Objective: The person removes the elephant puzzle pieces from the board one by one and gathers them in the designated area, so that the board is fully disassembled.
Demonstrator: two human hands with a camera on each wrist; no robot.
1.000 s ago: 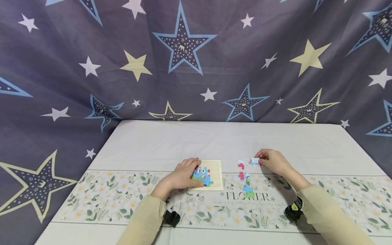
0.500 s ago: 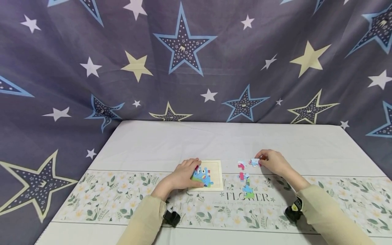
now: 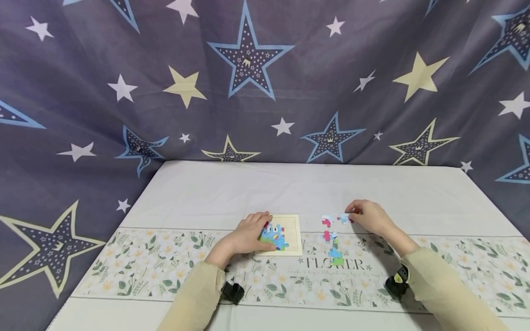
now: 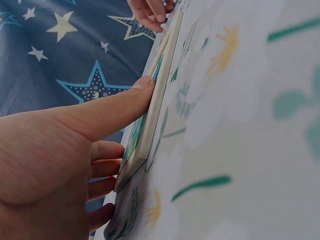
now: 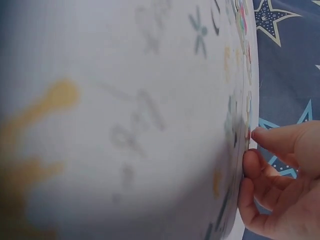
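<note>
My left hand (image 3: 250, 233) holds the left side of a pale wooden puzzle tray (image 3: 292, 230). In the left wrist view its thumb lies over the front of the tray's edge (image 4: 159, 107), with the fingers along the left end. Joined pieces showing a blue cartoon face (image 3: 274, 234) fill part of the tray's left half, partly hidden by the hand. Farther right, my right hand (image 3: 370, 217) pinches the right end of a light-blue puzzle piece (image 3: 343, 219) between thumb and fingers, close over the tablecloth.
Several loose pieces lie between tray and right hand: a pink and white piece (image 3: 326, 220), a pink piece (image 3: 327, 236), and a blue and green piece (image 3: 336, 257). The white tablecloth (image 3: 248, 188) has a floral band. A star-patterned curtain (image 3: 265, 110) hangs behind.
The pinched puzzle piece has turned slightly under my right fingers, which stay at nearly the same spot. My left hand and the tray have not visibly moved.
</note>
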